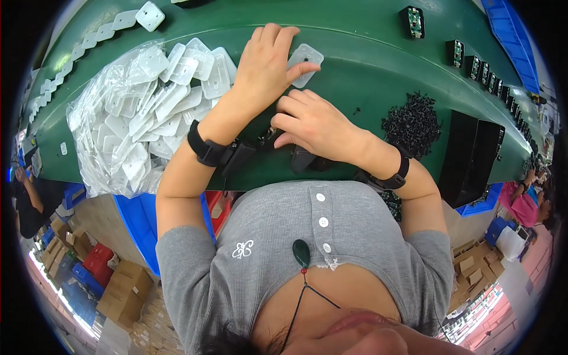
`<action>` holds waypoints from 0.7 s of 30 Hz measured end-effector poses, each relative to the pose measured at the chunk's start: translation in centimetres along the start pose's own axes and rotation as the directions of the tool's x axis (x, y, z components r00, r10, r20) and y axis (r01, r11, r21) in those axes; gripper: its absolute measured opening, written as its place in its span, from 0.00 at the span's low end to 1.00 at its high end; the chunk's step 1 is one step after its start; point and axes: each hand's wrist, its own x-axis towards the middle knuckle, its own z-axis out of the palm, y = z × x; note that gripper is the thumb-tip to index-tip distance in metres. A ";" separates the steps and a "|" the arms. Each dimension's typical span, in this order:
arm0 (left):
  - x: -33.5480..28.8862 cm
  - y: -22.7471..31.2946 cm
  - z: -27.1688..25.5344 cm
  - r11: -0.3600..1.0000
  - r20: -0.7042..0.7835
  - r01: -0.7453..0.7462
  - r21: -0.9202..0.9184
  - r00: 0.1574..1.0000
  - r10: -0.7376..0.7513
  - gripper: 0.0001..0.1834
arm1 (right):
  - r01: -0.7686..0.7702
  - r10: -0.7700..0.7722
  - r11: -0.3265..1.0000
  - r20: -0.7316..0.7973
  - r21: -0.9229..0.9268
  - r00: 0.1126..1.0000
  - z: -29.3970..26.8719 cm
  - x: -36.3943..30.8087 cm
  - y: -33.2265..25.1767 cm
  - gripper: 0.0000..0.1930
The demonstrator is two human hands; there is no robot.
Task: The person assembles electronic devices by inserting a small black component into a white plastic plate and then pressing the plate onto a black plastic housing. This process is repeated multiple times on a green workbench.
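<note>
My left hand (264, 68) reaches over the green work surface with fingers stretched out. Its thumb lies across a translucent white plastic plate (306, 54) with rounded corners. Just nearer to me, my right hand (316, 123) is curled, thumb and fingers drawn together. A dark part with small bits on it (266, 137) shows beside those fingertips; what they grip, if anything, is hidden. Below the right hand sits a black plastic piece (302, 158), partly covered. Both wrists wear black straps.
White plates spill from a clear plastic bag (89, 133) at left. Small black parts form a pile (412, 124) right of my right hand, beside a black box (467, 154). A row of plates (106, 31) runs far left; black housings with green boards (414, 23) line the far right.
</note>
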 end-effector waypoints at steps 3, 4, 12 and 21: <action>-0.6 0.5 -0.4 0.994 0.054 -0.044 0.097 0.998 0.039 0.36 | 0.015 -0.011 0.999 -0.115 0.028 0.993 0.3 -0.6 0.4 0.13; -0.8 0.7 -0.3 0.990 0.066 -0.069 0.126 0.996 0.061 0.37 | 0.031 -0.026 0.999 -0.194 0.020 0.981 0.3 -0.8 0.5 0.13; -1.3 1.2 -1.0 0.987 0.124 -0.062 0.151 0.991 0.044 0.35 | -0.233 0.366 0.899 -0.344 0.371 0.865 -3.9 -3.6 1.9 0.03; -1.3 1.2 -1.0 0.992 0.146 -0.122 0.030 0.982 0.117 0.31 | -0.755 0.611 0.645 -0.511 -0.122 0.604 -6.7 -5.8 6.3 0.09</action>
